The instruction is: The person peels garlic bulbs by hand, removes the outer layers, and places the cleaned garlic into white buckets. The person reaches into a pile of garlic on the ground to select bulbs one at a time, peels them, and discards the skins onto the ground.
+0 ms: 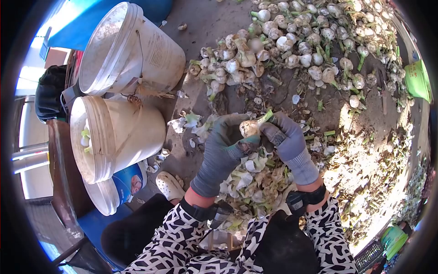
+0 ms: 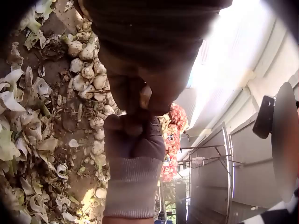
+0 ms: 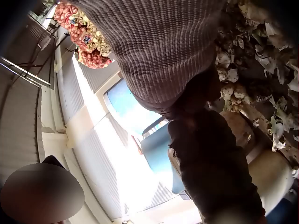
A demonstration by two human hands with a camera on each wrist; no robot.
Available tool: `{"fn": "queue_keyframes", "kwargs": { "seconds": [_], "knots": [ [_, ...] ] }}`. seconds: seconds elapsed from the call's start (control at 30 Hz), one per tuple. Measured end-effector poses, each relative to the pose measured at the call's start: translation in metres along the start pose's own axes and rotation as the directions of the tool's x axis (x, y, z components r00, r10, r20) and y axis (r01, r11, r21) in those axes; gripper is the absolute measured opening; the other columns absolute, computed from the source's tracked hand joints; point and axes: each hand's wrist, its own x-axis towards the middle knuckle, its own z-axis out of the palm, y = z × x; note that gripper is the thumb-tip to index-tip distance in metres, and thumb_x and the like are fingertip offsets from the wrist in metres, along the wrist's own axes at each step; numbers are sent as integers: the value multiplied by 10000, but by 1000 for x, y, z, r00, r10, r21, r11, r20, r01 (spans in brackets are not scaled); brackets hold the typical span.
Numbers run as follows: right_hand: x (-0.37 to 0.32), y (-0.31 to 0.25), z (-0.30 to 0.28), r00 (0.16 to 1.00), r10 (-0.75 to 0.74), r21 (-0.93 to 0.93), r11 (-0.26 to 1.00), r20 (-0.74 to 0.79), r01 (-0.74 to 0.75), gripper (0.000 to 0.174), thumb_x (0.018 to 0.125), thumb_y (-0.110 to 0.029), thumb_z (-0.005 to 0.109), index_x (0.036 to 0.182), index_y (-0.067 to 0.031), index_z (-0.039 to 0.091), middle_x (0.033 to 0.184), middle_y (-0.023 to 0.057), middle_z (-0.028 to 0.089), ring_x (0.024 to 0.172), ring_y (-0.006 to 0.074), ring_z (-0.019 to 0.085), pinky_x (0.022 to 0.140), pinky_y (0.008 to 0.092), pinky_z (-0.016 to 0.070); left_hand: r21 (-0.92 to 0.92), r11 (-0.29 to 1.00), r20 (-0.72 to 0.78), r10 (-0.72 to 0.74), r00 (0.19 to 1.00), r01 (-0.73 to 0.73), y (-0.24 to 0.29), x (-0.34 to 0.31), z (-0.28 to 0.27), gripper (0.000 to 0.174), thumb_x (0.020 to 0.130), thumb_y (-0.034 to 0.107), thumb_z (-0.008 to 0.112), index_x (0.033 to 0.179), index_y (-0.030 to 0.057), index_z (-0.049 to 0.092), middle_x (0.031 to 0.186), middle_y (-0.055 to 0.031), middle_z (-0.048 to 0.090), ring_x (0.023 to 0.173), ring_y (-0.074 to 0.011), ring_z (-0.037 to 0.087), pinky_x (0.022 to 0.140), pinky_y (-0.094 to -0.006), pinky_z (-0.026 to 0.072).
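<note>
In the head view a garlic bulb (image 1: 249,129) with a short green stem is held up between both gloved hands. My left hand (image 1: 221,148) grips the bulb from the left, its thumb along the lower side. The right hand (image 1: 288,139) pinches at the stem end, with fingers curled in close to the other hand. Both gloves are grey with dark, soiled fingertips. Below the hands lies a heap of papery garlic skins (image 1: 248,182). In both wrist views the gloves meet and mostly hide the bulb.
Whole garlic bulbs (image 1: 315,45) are piled across the ground ahead. Two white buckets (image 1: 159,57) lean at the left, the nearer bucket (image 1: 137,132) holding some peeled pieces. More skins (image 1: 365,178) spread to the right. Red net sacks (image 3: 86,37) stand farther off.
</note>
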Motion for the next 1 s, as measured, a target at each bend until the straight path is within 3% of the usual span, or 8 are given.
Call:
{"fn": "queue_keyframes", "kwargs": {
  "seconds": [0.2, 0.33, 0.37, 0.4, 0.43, 0.53, 0.8, 1.0],
  "knots": [
    [-4, -13, -2, 992, 0, 5, 1000, 128, 0, 85, 960, -96, 574, 976, -31, 626, 707, -29, 601, 571, 20, 496, 495, 190, 396, 28, 928, 186, -370, 910, 371, 3, 1, -14, 622, 1012, 552, 307, 1074, -8, 570, 763, -150, 654, 577, -201, 642, 552, -310, 534],
    [-1, -10, -10, 928, 88, 148, 977, 363, -151, 130, 953, -130, 590, 1010, -16, 621, 690, 6, 611, 505, 50, 509, 441, 203, 388, -1, 841, 169, -534, 829, 542, -33, 7, -39, 492, 1032, 448, 372, 1085, 2, 571, 815, -128, 659, 673, -180, 662, 586, -291, 528],
    [-2, -10, -9, 888, 98, 166, 968, 449, -190, 154, 948, -149, 603, 1017, -13, 620, 686, 15, 613, 484, 59, 510, 422, 209, 382, 565, 825, 190, -107, 976, -19, -30, 11, -39, 424, 1034, 390, 402, 1089, 6, 573, 839, -118, 658, 721, -162, 654, 620, -272, 520],
    [-6, -11, -2, 883, 119, 155, 965, 454, -210, 233, 913, -202, 639, 1030, -7, 591, 630, 21, 574, 447, 78, 488, 391, 237, 355, 827, 250, 453, 233, 860, -504, -26, 13, -39, 355, 1036, 332, 433, 1092, 11, 574, 863, -108, 657, 769, -145, 646, 655, -252, 512],
    [-6, -3, -2, 882, 130, 160, 961, 454, -224, 233, 913, -202, 639, 1030, -7, 591, 630, 21, 574, 447, 78, 488, 391, 237, 355, 830, 256, 449, 220, 866, -495, -20, 16, -35, 355, 1036, 332, 433, 1092, 11, 574, 863, -108, 657, 769, -145, 646, 655, -252, 512],
    [7, 22, -5, 877, 72, 605, 697, 475, -385, 187, 920, -123, 617, 1048, 12, 610, 749, 60, 638, 492, 108, 562, 409, 234, 416, 290, 950, -32, -107, 994, 112, -18, 24, -21, 261, 1008, 234, 524, 1146, 14, 557, 951, -50, 636, 820, -93, 581, 776, -230, 484],
    [4, 29, -5, 908, 192, 536, 754, 373, -380, 197, 909, -149, 626, 1023, 10, 603, 733, 57, 617, 497, 125, 565, 421, 244, 430, -83, 954, 188, -268, 945, 287, 14, 0, -26, 464, 843, 270, 750, 1193, 38, 554, 1093, -130, 636, 824, -165, 661, 659, -276, 555],
    [1, 44, -28, 909, -63, 716, 639, 412, -280, 208, 929, -198, 575, 978, 4, 562, 601, 50, 508, 447, 155, 479, 393, 303, 362, -249, 903, 356, -250, 900, 350, 14, -3, -15, 436, 851, 312, 718, 1169, 42, 593, 1209, -209, 600, 817, -237, 695, 505, -229, 503]
  ]
}}
